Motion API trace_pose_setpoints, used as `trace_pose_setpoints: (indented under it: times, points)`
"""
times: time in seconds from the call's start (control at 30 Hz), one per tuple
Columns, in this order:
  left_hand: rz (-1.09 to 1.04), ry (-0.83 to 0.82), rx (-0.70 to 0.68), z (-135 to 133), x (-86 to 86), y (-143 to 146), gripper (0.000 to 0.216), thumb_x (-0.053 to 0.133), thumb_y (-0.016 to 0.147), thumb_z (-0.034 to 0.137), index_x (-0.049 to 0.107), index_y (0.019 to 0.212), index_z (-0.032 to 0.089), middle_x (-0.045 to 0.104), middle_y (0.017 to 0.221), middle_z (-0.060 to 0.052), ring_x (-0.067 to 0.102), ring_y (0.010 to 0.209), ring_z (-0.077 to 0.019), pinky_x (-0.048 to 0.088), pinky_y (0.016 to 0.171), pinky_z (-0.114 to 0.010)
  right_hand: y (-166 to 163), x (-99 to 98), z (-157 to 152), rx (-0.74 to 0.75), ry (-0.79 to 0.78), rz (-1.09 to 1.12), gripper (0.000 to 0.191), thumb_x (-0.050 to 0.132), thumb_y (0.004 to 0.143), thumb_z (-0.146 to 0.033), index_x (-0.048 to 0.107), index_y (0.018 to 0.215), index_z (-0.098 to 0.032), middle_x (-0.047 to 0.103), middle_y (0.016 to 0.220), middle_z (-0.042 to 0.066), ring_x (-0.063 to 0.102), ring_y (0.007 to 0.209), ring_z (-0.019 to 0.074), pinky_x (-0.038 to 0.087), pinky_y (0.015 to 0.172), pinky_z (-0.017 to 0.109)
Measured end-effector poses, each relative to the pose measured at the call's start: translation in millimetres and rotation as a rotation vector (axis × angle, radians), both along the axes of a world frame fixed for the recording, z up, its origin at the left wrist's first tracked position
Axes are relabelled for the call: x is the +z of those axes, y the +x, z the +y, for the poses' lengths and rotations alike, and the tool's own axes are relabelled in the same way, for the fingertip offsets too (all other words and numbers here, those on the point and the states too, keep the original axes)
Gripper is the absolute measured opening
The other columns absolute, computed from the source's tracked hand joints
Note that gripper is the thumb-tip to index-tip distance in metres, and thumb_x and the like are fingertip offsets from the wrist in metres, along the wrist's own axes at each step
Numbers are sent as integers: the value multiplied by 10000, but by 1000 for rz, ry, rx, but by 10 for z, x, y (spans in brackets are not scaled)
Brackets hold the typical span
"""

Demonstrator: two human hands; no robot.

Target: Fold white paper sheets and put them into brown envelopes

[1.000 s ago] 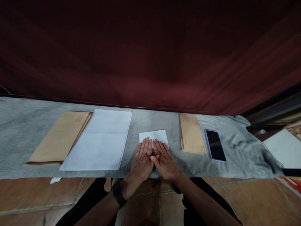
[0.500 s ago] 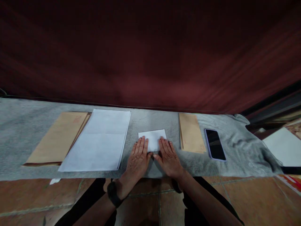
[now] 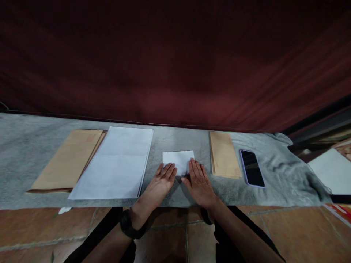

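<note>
A small white rectangle of folded paper (image 3: 178,160) lies on the grey cloth between my hands. My left hand (image 3: 162,180) rests with its fingertips at the paper's lower left corner, palm down and fingers stretched out. On the paper's right edge my right hand (image 3: 199,184) lies flat, fingers extended and thumb pointing inward. Neither hand grips anything. To the left is a stack of large white sheets (image 3: 115,164), overlapping big brown envelopes (image 3: 67,159). Smaller brown envelopes (image 3: 225,155) lie to the right of my right hand.
A phone with a pale purple case (image 3: 251,168) lies right of the small envelopes. The grey cloth (image 3: 186,137) covers the long surface, with folds at its right end. A dark red curtain (image 3: 175,73) hangs behind. A white sheet (image 3: 333,171) sits at far right.
My left hand has drawn back toward me and turned slightly, uncovering the paper's left part. The right hand has stayed nearly in place; the paper has straightened slightly.
</note>
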State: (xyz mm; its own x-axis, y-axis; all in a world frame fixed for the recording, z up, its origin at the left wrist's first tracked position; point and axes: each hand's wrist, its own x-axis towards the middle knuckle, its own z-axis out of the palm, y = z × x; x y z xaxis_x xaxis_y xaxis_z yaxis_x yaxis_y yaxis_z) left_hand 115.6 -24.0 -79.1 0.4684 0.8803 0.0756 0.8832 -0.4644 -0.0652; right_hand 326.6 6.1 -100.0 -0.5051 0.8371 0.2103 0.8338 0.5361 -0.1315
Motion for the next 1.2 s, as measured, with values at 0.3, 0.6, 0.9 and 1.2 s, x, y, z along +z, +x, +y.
trace_pose_setpoints:
  times: [0.3,0.6,0.9,1.2]
  points:
    - [-78,25,28,0,75,54,421,463,899,37,614,1284,118,619,1406,-157,581,1312,-253,469,1096,-403,-117,97,10,48,-33,94,655,324,1070,-465,275,1585,-63,329,1627,165,266,1530,270,272,1242,499]
    - [-156,21,26,11,55,1,397,453,912,44,621,1265,113,657,1344,-168,617,1266,-250,508,1055,-405,-282,153,-17,127,-83,150,555,306,1083,-374,394,1531,-60,385,1604,132,296,1519,213,307,1244,428]
    - [-386,55,203,105,69,195,475,443,1015,307,488,1450,122,540,1495,-164,497,1402,-261,447,1142,-452,-337,24,-2,115,7,72,539,343,1052,-241,316,1573,-106,317,1635,116,303,1516,234,306,1235,481]
    - [-321,159,291,89,-272,359,715,412,1027,470,242,1575,43,369,1595,-234,290,1519,-303,346,1207,-508,-354,-91,21,79,102,35,579,362,1035,-234,279,1584,-68,357,1614,152,333,1501,271,325,1216,490]
